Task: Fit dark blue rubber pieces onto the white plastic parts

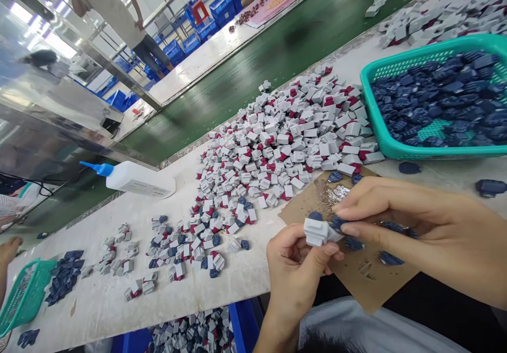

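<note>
My left hand (295,268) is closed around a small light-grey plastic part (316,231) with stepped faces. Between the thumb and fingers of my right hand (396,221) is a small dark-blue plastic piece (338,222), which meets the end of the grey part; whether the two are joined I cannot tell. Below both hands lies a brown cardboard sheet (368,289) with a shiny smeared patch and several dark-blue pieces (391,258) on it. A large heap of grey and dark-red parts (285,136) spreads beyond my hands.
A green basket (431,152) of dark-blue pieces stands at the right. A white bottle with a blue nozzle (138,179) lies at the left. A green conveyor belt (222,99) runs behind. A blue bin (243,324) sits below the table edge. Other people are nearby.
</note>
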Tool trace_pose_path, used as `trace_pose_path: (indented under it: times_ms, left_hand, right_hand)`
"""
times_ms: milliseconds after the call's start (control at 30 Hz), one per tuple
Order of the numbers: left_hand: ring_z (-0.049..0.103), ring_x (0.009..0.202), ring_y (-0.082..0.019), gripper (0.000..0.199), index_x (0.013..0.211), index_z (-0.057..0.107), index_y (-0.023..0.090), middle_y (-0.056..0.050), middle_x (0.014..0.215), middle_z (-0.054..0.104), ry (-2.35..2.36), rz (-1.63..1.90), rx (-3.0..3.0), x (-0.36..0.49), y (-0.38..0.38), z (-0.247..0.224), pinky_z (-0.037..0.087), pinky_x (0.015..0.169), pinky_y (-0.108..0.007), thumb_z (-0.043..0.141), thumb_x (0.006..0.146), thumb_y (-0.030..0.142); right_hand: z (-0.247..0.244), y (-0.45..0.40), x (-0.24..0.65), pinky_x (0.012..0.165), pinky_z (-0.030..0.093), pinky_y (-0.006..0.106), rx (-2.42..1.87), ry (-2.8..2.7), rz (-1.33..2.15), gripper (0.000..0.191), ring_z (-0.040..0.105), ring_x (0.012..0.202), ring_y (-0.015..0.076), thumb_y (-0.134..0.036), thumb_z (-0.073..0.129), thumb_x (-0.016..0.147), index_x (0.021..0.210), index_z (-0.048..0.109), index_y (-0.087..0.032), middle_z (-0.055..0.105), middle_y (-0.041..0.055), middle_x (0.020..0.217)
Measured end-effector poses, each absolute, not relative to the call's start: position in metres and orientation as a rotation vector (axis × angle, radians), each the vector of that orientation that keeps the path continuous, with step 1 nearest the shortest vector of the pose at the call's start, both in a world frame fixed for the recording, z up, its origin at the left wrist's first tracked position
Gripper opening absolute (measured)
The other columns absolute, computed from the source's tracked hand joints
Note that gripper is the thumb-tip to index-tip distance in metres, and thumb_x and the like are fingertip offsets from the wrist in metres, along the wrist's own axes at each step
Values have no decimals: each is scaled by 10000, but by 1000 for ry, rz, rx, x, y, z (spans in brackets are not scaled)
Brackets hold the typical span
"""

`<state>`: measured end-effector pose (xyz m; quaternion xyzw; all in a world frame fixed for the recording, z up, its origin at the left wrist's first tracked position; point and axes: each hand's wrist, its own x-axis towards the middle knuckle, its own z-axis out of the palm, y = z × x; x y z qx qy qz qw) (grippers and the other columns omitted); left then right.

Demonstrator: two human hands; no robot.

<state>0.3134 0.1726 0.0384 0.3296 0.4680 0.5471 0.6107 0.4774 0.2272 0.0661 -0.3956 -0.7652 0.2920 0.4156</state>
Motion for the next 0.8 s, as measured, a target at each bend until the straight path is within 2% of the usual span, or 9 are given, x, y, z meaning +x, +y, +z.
trace_pose_path:
  times_ms: [233, 433, 567, 667, 733, 800]
  left_hand:
    - [606, 519, -56, 215, 787, 715, 138, 5, 633, 625, 990, 1267, 755, 314, 172, 39, 472, 454, -77, 823, 744, 320]
    - [559, 504, -45, 298, 824, 670, 128, 8, 634, 612, 995, 1203, 763, 316, 170, 33, 480, 467, -96, 803, 764, 388]
    - [498, 451, -46, 375, 833, 605, 138, 9, 583, 597, 982, 1107, 795, 318, 170, 28, 437, 416, -111, 731, 814, 490]
    - [468, 436, -40, 384, 820, 597, 143, 9, 592, 592, 989, 1083, 843, 321, 173, 32, 416, 401, -114, 726, 814, 505]
    - [473, 434, -44, 387, 846, 621, 144, 0, 609, 610, 1000, 1082, 874, 323, 175, 34, 421, 403, -125, 722, 813, 516]
    - [485, 430, -53, 385, 883, 651, 145, -13, 619, 636, 1027, 1092, 919, 326, 175, 35, 440, 414, -144, 693, 834, 525]
  right_hand:
    - [68, 228, 476, 589, 545, 142, -884, -1960, 815, 172, 671, 718, 73, -423, 576, 944, 834, 659, -321, 684, -68, 794]
    - [60, 227, 481, 602, 535, 168, -864, -1928, 1000, 133, 660, 713, 96, -396, 653, 898, 810, 713, -315, 696, -42, 763]
    - [69, 242, 478, 708, 545, 250, -1043, -1711, 1134, 414, 678, 837, 156, -656, 509, 899, 819, 745, -326, 728, 8, 856]
    - [80, 254, 461, 797, 557, 283, -1198, -1369, 1399, 624, 691, 877, 180, -829, 485, 780, 851, 728, -258, 739, 39, 910]
    - [83, 258, 446, 739, 564, 273, -1175, -1301, 1758, 737, 698, 776, 177, -895, 466, 706, 778, 700, -200, 736, 59, 807]
    - [82, 259, 433, 568, 527, 236, -1152, -1277, 2018, 781, 665, 616, 154, -920, 439, 682, 669, 654, -170, 711, 68, 690]
